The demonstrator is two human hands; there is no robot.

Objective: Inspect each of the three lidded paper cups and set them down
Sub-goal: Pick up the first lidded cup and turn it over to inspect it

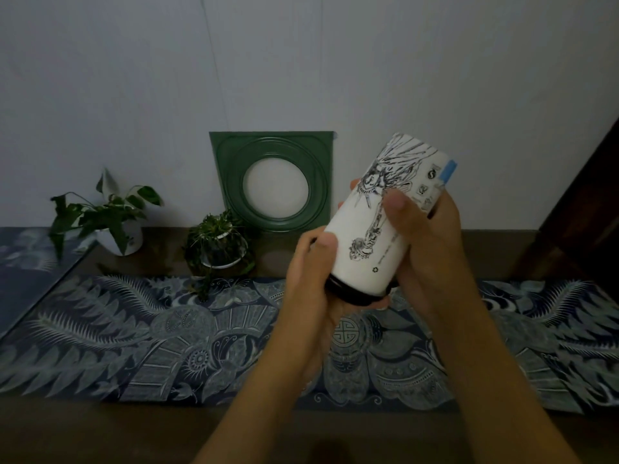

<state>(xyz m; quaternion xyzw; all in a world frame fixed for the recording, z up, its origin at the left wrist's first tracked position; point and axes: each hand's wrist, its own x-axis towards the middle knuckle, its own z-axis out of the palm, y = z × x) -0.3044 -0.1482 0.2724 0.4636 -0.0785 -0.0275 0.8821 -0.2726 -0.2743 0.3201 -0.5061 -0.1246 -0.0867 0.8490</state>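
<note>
Both hands are wrapped round 1 white paper cup (382,226), which is held in the air above a patterned blue cloth (134,336). By the left hand (311,283) the black lid (351,294) at the lower end is cupped, thumb laid on the wall. By the right hand (425,236) the upper wall is gripped, thumb across the black ink drawing. The cup is tilted, lid end toward the person, base up and away. 2 potted plants (217,242) and a green frame (273,180) are seen behind, against the wall.
</note>
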